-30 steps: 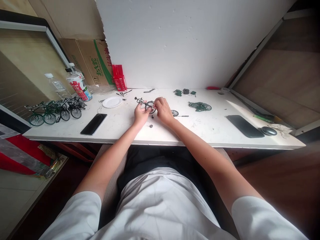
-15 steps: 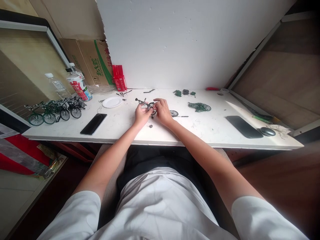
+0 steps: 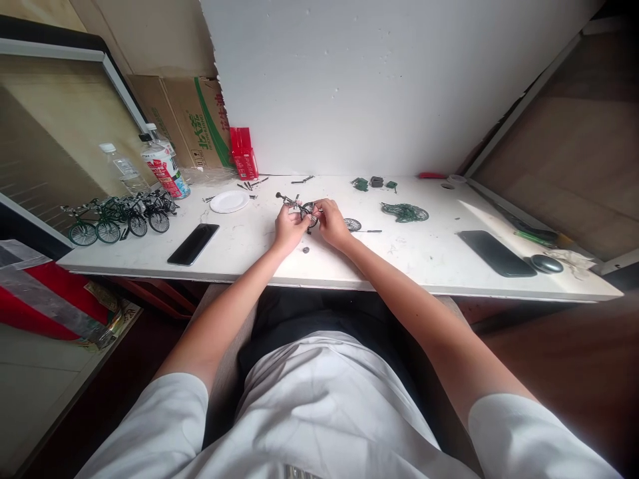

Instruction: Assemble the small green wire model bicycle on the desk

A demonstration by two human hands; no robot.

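Observation:
A partly built black model bicycle [image 3: 307,210] is held just above the white table, in front of me. My left hand [image 3: 289,229] is closed around its lower middle, thumb and fingers near the wheel. At the wheel end, my right hand [image 3: 333,225] pinches with thumb and fingertips; the exact part between them is hidden. Beside my right hand a loose spoked wheel [image 3: 352,225] lies flat, with a thin dark rod [image 3: 371,231] to its right. A small round dark piece [image 3: 306,250] rests on the table below my left hand.
Several assembled model bicycles [image 3: 97,229] stand at the left, near bottles [image 3: 164,173]. A phone [image 3: 194,244], a white paper plate [image 3: 229,201] and a red box [image 3: 243,156] are also left. Right of centre lie green frame parts [image 3: 405,212], a dark slab [image 3: 496,253] and a mouse [image 3: 546,264].
My right hand's fingers have drawn in from a raised, more extended pose to a pinch at the wheel. The whole view has shifted slightly; my left hand keeps its hold.

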